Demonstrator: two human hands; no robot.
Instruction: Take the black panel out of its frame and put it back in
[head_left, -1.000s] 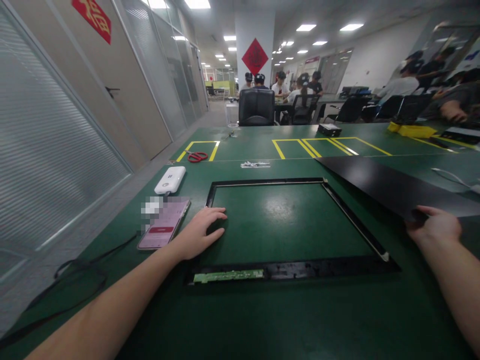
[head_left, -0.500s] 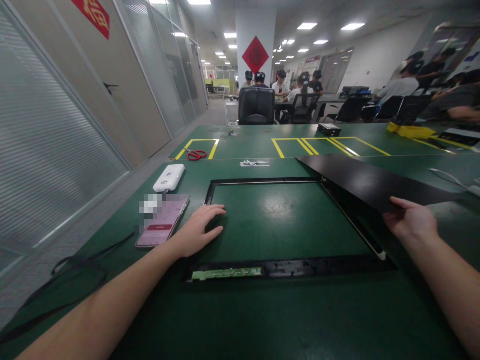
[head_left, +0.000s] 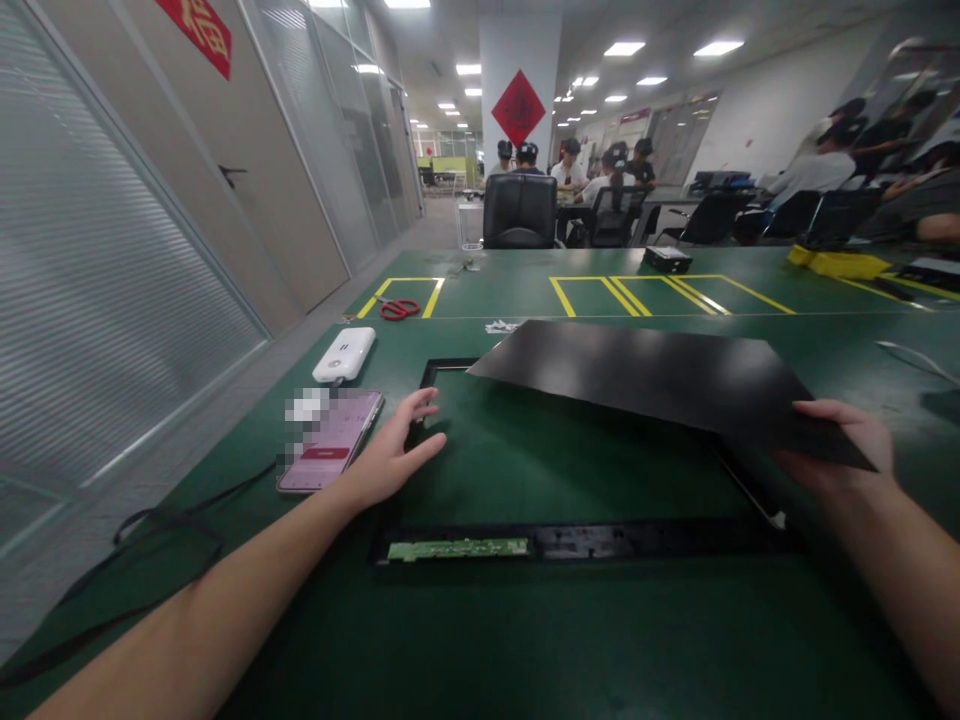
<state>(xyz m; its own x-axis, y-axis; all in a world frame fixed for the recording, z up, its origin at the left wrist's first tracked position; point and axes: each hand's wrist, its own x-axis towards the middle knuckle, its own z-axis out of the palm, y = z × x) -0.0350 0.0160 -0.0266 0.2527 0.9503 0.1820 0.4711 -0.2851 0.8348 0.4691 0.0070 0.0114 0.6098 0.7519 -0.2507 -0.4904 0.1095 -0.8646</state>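
Note:
A thin black rectangular sheet (head_left: 637, 375) is tilted above the right part of a black frame (head_left: 645, 540) on the green table. My right hand (head_left: 855, 440) grips the sheet's right end, with the thumb on top and the fingers underneath. The sheet covers much of the frame's far and right sides. My left hand (head_left: 401, 440) is at the frame's left side, its fingers apart and nothing in it. Whether it touches the frame cannot be made out. A green circuit board (head_left: 457, 549) lies along the near left bar of the frame.
Left of the frame are a phone (head_left: 337, 440) and a white power bank (head_left: 344, 355). Red-handled scissors (head_left: 400, 309) lie farther back, near yellow tape outlines. A black box (head_left: 667, 260) stands at the far side. Several people sit beyond the table.
The black sheet has swung left over the frame, held in my right hand. My left hand's fingers have lifted slightly beside the frame's left side.

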